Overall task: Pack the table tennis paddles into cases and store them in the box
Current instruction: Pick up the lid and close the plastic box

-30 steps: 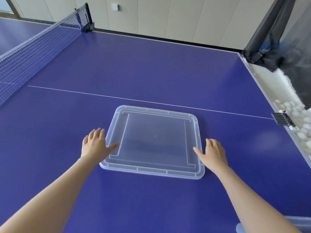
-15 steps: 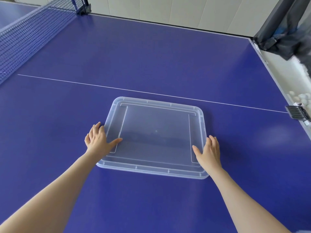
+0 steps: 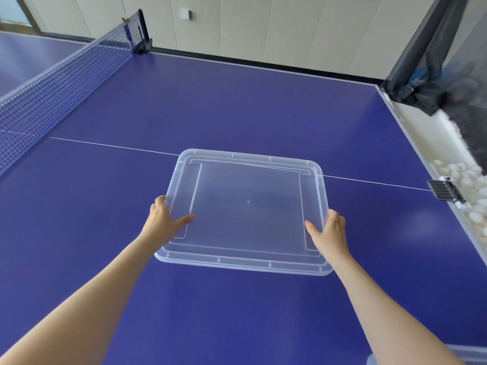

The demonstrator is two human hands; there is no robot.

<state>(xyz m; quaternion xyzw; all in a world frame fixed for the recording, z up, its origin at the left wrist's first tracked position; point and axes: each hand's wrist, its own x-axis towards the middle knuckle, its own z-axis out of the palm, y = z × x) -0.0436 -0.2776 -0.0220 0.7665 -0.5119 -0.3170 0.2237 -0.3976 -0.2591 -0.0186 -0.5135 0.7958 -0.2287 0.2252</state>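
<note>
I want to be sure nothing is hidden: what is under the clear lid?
Through the clear lid only the blue table shows, with a darker shadow. The left hand and right hand grip its sides; the fingertips below the rim cannot be seen.

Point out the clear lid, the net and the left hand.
clear lid (image 3: 247, 206): head view, centre of its flat top.
net (image 3: 60, 85): head view, middle of the mesh.
left hand (image 3: 162, 222): head view, back of the hand gripping the lid's edge.

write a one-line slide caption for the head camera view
Left hand and right hand grip opposite side edges of a clear rectangular plastic lid at a blue table tennis table.
</note>
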